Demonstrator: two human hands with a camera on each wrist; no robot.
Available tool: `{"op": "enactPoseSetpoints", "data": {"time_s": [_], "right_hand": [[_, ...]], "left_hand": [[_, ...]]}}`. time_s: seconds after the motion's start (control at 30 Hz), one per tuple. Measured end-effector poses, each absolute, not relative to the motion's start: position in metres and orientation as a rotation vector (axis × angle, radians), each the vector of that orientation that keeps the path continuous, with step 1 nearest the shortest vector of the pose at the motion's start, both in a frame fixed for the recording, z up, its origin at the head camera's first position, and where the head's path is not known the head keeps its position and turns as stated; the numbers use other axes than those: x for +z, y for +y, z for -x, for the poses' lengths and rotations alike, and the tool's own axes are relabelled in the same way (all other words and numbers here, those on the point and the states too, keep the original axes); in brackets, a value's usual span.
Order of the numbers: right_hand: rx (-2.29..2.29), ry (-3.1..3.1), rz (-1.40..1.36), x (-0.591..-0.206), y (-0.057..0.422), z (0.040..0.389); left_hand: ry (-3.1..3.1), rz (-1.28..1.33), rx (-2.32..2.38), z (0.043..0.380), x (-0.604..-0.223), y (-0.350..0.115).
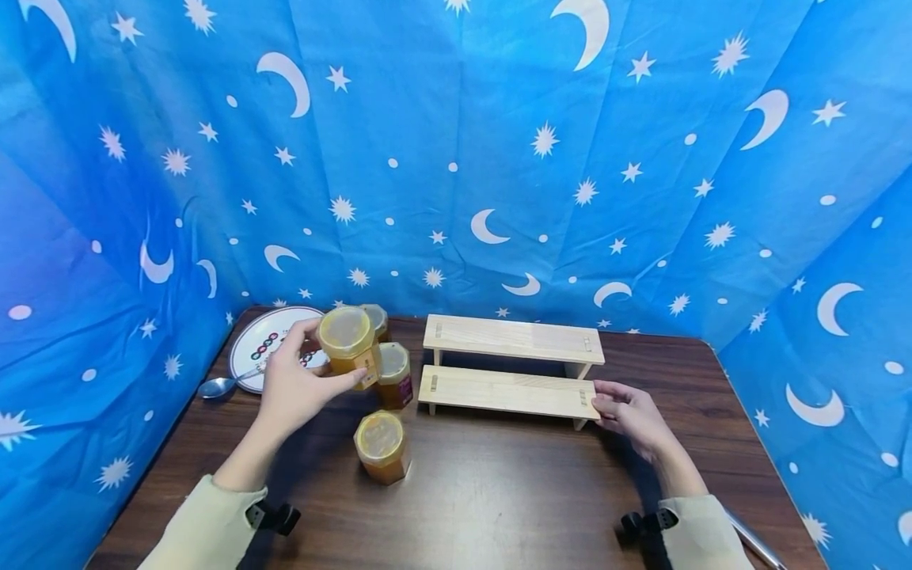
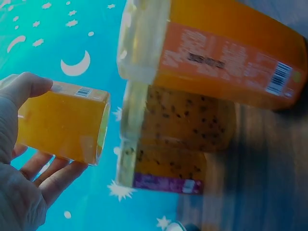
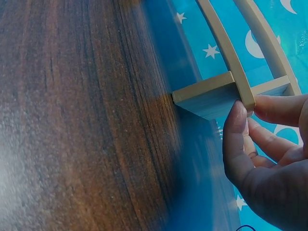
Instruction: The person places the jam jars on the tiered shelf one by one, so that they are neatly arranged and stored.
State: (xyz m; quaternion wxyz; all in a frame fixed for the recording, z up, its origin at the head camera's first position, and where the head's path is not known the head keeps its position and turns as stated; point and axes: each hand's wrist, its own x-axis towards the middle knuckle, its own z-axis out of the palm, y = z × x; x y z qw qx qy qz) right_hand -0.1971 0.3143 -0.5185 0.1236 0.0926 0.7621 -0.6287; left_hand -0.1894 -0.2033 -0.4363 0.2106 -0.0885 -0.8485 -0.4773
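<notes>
My left hand (image 1: 295,389) grips a jar (image 1: 351,342) of orange-yellow preserve around its sides, lifted off the table. In the left wrist view the thumb lies on one side of that jar (image 2: 62,124) and the fingers on the opposite side. Behind and beside it stand two more jars, one with a purple label (image 1: 396,378) and dark specks inside, the other jar (image 1: 376,318) partly hidden. A further orange jar (image 1: 385,450) stands nearer the front. On the right, my right hand (image 1: 634,417) pinches the end of the low wooden shelf (image 1: 507,391) between thumb and fingers.
A taller wooden shelf (image 1: 514,338) stands right behind the low one. At the back left lies a white plate (image 1: 245,348) with a metal spoon (image 1: 216,387) beside it. A metal rod-like item (image 1: 755,542) lies by the right sleeve. Blue curtains surround the dark wooden table (image 1: 492,507).
</notes>
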Motion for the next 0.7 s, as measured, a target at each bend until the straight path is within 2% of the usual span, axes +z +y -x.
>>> {"op": "enactPoseSetpoints", "data": {"time_s": [0.7], "right_hand": [[-1.818,2.184,-0.302,-0.513,0.313,0.198]], "left_hand": [[-2.393,0.484,-1.430,0.243,-0.382,-0.110]]}}
